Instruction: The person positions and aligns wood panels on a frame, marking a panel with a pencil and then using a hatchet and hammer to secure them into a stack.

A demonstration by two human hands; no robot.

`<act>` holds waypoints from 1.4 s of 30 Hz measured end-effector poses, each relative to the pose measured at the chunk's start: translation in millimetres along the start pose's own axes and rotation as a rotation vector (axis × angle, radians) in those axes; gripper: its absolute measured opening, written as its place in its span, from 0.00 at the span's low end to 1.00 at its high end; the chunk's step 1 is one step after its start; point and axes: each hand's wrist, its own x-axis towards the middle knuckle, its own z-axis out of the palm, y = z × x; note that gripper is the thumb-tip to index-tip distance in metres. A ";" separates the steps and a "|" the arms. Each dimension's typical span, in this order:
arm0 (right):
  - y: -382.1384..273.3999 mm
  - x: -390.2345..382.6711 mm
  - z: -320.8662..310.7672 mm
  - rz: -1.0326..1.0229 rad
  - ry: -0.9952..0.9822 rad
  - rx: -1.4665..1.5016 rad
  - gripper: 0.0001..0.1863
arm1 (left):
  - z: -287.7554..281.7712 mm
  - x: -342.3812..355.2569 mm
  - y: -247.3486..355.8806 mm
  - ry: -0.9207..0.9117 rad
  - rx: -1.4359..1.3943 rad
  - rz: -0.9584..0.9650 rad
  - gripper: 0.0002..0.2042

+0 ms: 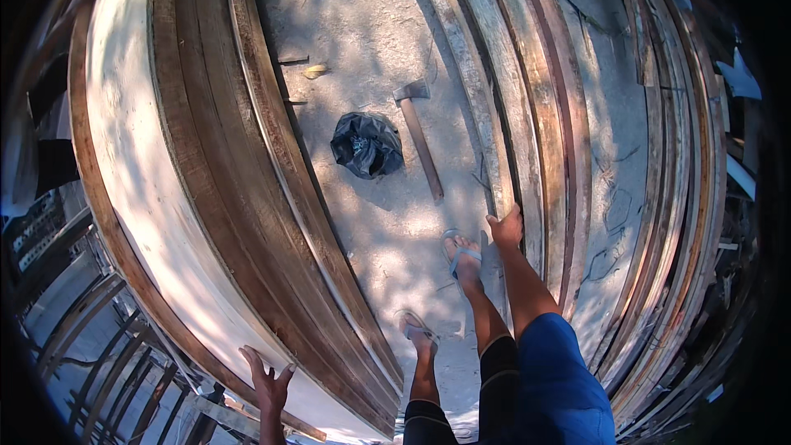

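My left hand [268, 379] is at the lower left over a long pale board [148, 165], fingers spread and apart; I cannot tell whether it touches the surface. My right hand [507, 227] is closed on the edge of a weathered plank [465, 82] in the row on the right. Between the two rows, an axe [422, 144] with a wooden handle lies on the ground beside an open black plastic bag [346, 144] holding small metal pieces, probably nails or similar.
Several brown planks [231, 198] line the left. More stacked timber [684, 198] stands at the far right, and wooden sticks [99, 338] form a framework at the lower left. My sandalled feet [465, 255] are on the concrete ground [346, 8], where a small yellow object [315, 72] also lies.
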 end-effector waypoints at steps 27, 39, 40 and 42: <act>44.6 -129.7 -276.2 -0.506 -0.045 -0.069 0.25 | 2.8 24.5 -35.9 0.009 0.093 0.308 0.65; 43.6 -317.6 -495.7 -0.475 0.455 0.048 0.14 | 112.3 -211.9 253.8 -0.121 0.437 1.271 0.45; 43.1 -339.3 -520.6 -0.481 0.447 0.044 0.15 | 130.2 -254.5 293.4 -0.042 0.664 1.464 0.43; 39.4 -377.8 -571.6 -0.479 0.442 -0.061 0.16 | 163.9 -318.8 358.7 -0.060 0.271 1.762 0.42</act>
